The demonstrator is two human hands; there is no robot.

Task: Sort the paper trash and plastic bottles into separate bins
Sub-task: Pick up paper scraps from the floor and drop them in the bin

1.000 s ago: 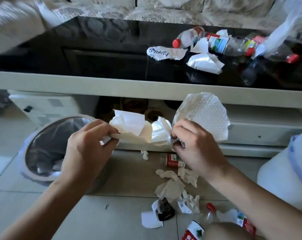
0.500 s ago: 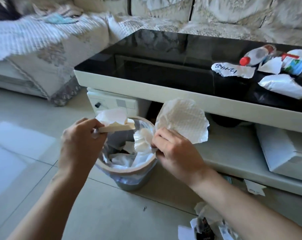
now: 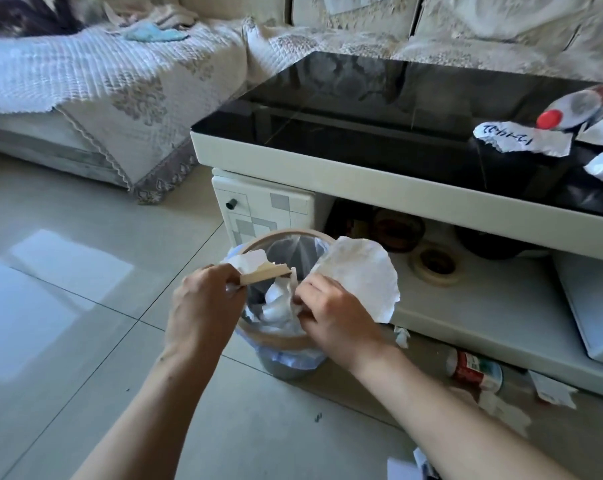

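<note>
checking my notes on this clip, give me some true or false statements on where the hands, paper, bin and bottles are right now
1. Both hands hold paper over the bin. True: the left hand pinches a tan card and white paper, and the right hand grips a white paper towel.
2. The bin holds only plastic bottles. False: crumpled white paper shows inside; no bottle is visible there.
3. A red-capped bottle lies on the black tabletop. True.
4. The floor beside the bin is free of bottles. False: a bottle with a red label lies on the tiles to the right.
5. The paper scrap with handwriting is on the floor. False: it lies on the tabletop.
</note>
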